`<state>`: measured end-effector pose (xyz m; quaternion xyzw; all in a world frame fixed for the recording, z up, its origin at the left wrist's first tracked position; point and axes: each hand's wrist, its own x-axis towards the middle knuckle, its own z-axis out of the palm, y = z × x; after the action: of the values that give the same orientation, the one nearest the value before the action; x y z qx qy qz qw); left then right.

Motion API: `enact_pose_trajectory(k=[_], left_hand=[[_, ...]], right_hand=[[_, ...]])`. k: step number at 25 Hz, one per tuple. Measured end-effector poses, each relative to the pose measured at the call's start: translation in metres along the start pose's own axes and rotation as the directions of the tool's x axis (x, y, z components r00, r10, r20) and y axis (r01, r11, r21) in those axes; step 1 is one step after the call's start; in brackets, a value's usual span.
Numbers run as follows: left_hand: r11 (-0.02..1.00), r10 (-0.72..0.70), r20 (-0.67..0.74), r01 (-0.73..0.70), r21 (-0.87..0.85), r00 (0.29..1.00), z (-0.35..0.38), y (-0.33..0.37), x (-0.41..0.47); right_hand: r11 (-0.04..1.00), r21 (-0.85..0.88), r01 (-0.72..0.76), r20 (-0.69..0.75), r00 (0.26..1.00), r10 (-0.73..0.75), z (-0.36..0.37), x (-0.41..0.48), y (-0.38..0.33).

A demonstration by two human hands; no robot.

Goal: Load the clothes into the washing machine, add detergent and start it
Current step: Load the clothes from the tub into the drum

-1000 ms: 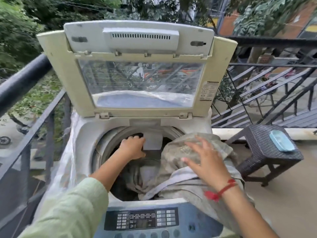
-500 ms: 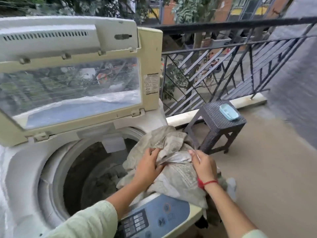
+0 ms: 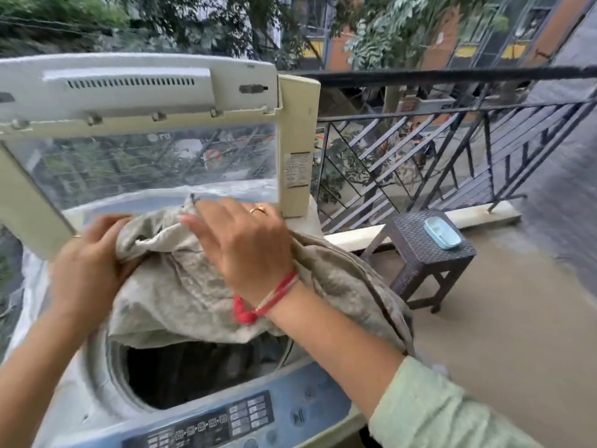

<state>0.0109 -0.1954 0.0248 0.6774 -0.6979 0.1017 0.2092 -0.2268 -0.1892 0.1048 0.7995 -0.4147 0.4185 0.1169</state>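
Holding the grey cloth (image 3: 181, 286) over the open drum (image 3: 193, 373) of the washing machine (image 3: 74, 412), we have it bunched between both hands. Our left hand (image 3: 87, 270) grips the left end of the cloth, with the fingers curled under the fabric, although this hand is blurred. Our right hand (image 3: 245, 244) lies on top of the cloth with the fingers nearly straight and pointing toward the left hand; as far as we can see, it presses the fabric and does not clasp it. A ring (image 3: 257, 209) is on one finger and a red thread (image 3: 258, 305) is around the wrist. From under the right wrist the cloth hangs down over the right rim of the machine. Below both hands the drum is dark; something seems to lie inside, but we cannot tell what it is. Nearer to us than the hands is the blue control panel (image 3: 226, 418). Behind the hands the lid (image 3: 145, 92) stands upright, with a clear window. To the right of the right hand, well apart, a dark woven stool (image 3: 420, 263) stands on the floor (image 3: 517, 318), and a light blue dish (image 3: 442, 232) lies on its seat. Behind the stool runs a black metal railing (image 3: 452, 140).
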Motion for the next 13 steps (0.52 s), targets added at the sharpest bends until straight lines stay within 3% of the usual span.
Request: enact_pose_trajectory(k=[1, 2, 3, 4, 5, 6, 7, 8, 9, 10, 11, 12, 13], left_hand=[[0.998, 0.021, 0.207, -0.032, 0.052, 0.978, 0.007, -0.005, -0.007], [0.985, -0.031, 0.532, -0.065, 0.160, 0.846, 0.014, -0.002, -0.015], [0.960, -0.124, 0.795, -0.131, 0.248, 0.594, 0.020, 0.005, -0.022], [0.949, -0.211, 0.897, -0.140, 0.284, 0.389, 0.024, 0.013, -0.026], [0.958, -0.215, 0.925, -0.116, 0.261, 0.312, 0.030, 0.019, -0.024], [0.975, -0.167, 0.922, -0.082, 0.207, 0.351, 0.033, 0.028, -0.021], [0.988, -0.105, 0.877, -0.048, 0.144, 0.469, 0.040, 0.037, -0.018], [0.996, -0.036, 0.818, -0.041, 0.073, 0.574, 0.046, 0.052, -0.015], [0.999, 0.047, 0.773, -0.030, -0.036, 0.632, 0.055, 0.072, -0.014], [0.981, 0.143, 0.744, 0.008, -0.195, 0.652, 0.062, 0.095, -0.015], [0.927, 0.248, 0.708, 0.049, -0.371, 0.661, 0.068, 0.125, -0.017], [0.868, 0.316, 0.662, 0.073, -0.490, 0.680, 0.075, 0.156, -0.020], [0.838, 0.360, 0.610, 0.043, -0.544, 0.706, 0.084, 0.186, -0.023]], right_hand=[[0.999, -0.034, -0.027, 0.315, 0.948, 0.036, 0.018, -0.011, -0.003], [0.995, -0.088, -0.047, 0.656, 0.749, 0.093, 0.035, -0.028, 0.000], [0.995, -0.102, -0.009, 0.892, 0.442, 0.095, 0.046, -0.049, 0.006], [0.999, -0.029, 0.029, 0.982, 0.187, 0.023, 0.052, -0.069, 0.015], [0.997, 0.069, -0.036, 0.994, 0.092, -0.065, 0.053, -0.088, 0.028], [0.967, 0.173, -0.189, 0.974, 0.181, -0.138, 0.048, -0.103, 0.044], [0.884, 0.250, -0.395, 0.930, 0.351, -0.107, 0.036, -0.113, 0.063], [0.769, 0.324, -0.551, 0.841, 0.540, 0.033, 0.022, -0.120, 0.088], [0.686, 0.369, -0.627, 0.724, 0.657, 0.210, 0.008, -0.131, 0.119], [0.646, 0.355, -0.675, 0.622, 0.687, 0.376, -0.008, -0.144, 0.153], [0.635, 0.266, -0.726, 0.567, 0.650, 0.506, -0.024, -0.164, 0.187], [0.608, 0.114, -0.786, 0.596, 0.543, 0.591, -0.037, -0.185, 0.219], [0.584, -0.077, -0.808, 0.695, 0.377, 0.613, -0.046, -0.208, 0.245]])
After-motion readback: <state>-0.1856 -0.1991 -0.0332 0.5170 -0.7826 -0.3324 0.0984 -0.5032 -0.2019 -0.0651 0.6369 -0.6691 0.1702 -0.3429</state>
